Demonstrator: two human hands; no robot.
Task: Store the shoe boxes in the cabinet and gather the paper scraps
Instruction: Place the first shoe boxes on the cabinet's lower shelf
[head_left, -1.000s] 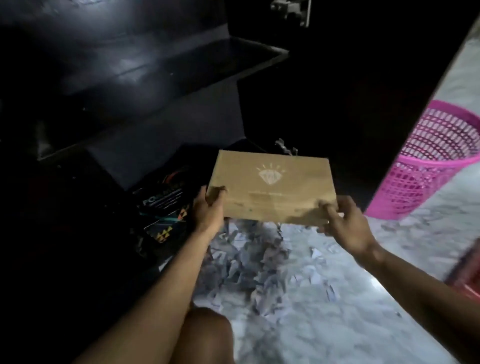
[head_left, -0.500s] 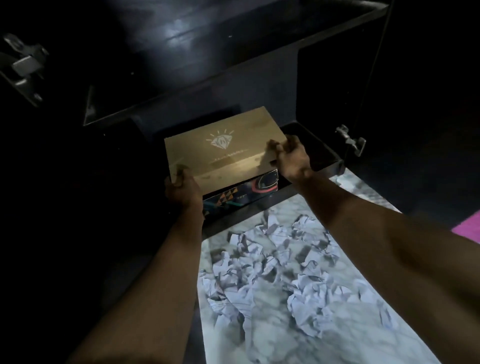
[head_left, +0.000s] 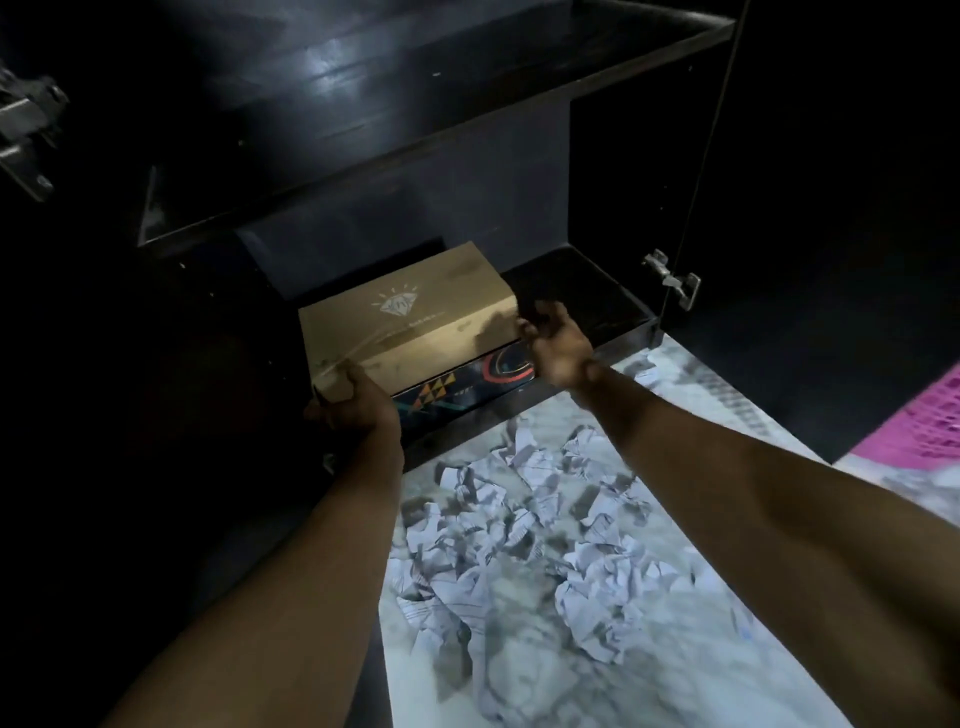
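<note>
Shoe box (head_left: 415, 317), gripped by my left hand (head_left: 353, 402) and right hand (head_left: 553, 345), should slide squarely onto the box below (head_left: 467, 384).

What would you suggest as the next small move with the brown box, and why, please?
Probably push the brown box further back and let go. It already lies on the patterned box in the cabinet, its near end at the front edge; the left hand grips a near corner and the right hand is at its right end.
</note>
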